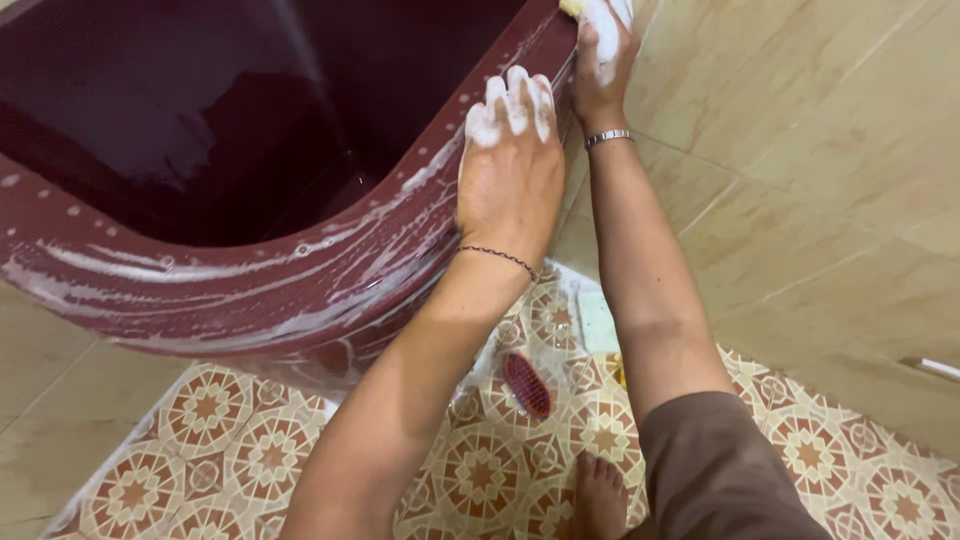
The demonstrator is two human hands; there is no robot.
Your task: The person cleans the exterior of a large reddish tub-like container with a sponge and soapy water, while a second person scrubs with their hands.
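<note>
Maroon tub (pixel 300 270), soapy rim, left hand (pixel 510 170) flat on it, fingers spread narrow, right hand (pixel 600 60) gripping yellow sponge (pixel 572 8), red brush (pixel 527 384) on floor (pixel 220 450)

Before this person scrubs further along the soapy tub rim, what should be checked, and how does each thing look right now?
1. Left hand braced flat on the maroon tub rim: ok.
2. Right hand holding the yellow sponge: ok, though mostly out of frame.
3. Suds on the rim: ok.
4. Red brush lying on the patterned floor near the bare foot: not ok.
5. Floor wetness: cannot tell.
</note>
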